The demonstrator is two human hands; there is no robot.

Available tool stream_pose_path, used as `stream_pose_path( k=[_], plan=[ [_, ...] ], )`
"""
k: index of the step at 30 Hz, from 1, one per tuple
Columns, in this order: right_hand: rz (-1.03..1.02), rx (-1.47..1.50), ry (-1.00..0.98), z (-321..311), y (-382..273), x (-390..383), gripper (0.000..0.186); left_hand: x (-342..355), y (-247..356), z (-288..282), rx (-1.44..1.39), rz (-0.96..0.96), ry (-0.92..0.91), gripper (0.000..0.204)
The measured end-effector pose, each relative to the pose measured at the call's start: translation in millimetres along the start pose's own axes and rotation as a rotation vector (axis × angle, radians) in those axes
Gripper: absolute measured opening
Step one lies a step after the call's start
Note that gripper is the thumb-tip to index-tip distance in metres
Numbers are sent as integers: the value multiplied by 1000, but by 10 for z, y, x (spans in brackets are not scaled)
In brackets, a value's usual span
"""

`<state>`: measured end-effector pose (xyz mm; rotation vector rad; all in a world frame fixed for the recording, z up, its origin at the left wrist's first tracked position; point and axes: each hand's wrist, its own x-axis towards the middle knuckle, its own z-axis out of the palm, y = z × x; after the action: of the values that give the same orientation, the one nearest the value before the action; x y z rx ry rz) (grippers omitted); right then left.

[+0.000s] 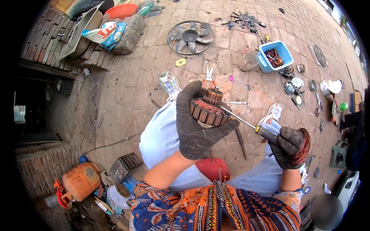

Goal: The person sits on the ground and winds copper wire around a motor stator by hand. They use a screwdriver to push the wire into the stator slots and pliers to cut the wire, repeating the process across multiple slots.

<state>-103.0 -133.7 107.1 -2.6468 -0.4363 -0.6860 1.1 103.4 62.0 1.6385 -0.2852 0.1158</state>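
My left hand (pixel 191 133), in a dark knit glove, is wrapped round a motor armature (pixel 209 112) with copper windings and a ribbed commutator at its far end. A screwdriver (pixel 265 134) with a dark and yellow handle is in my gloved right hand (pixel 285 144). Its shaft points left and its tip touches the windings or lies right beside them. A bundle of thin reddish copper wire (pixel 303 149) sits at the outer side of my right hand, gripped along with the handle. Just beyond the armature, pliers (pixel 209 73) with orange handles lie on the ground.
A blue tub (pixel 261 61) holding copper scrap stands at the far right, near loose motor parts (pixel 296 84). A fan wheel (pixel 190 36) and a smaller black fan (pixel 245 18) lie farther off. At left are a rusty gas cylinder (pixel 81 181) and a stone (pixel 131 36).
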Motion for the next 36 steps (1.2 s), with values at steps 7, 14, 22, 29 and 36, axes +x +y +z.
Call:
stream_pose_path(
  k=[7,14,22,29,36],
  plan=[
    [-5,-13,8,55,16,-55,33,-24,12,20,-80,-70,19,91],
    [-93,-68,-117,7,-50,105,27,-24,60,60,-201,-174,81,88],
    [160,190,-118,197,-156,111,29,27,65,27,208,159,115,71],
    [243,308,-175,246,-215,79,37,25,20,8,233,159,137,78],
    [340,395,-183,233,-199,119,34,21,24,-1,188,144,130,78]
  ],
)
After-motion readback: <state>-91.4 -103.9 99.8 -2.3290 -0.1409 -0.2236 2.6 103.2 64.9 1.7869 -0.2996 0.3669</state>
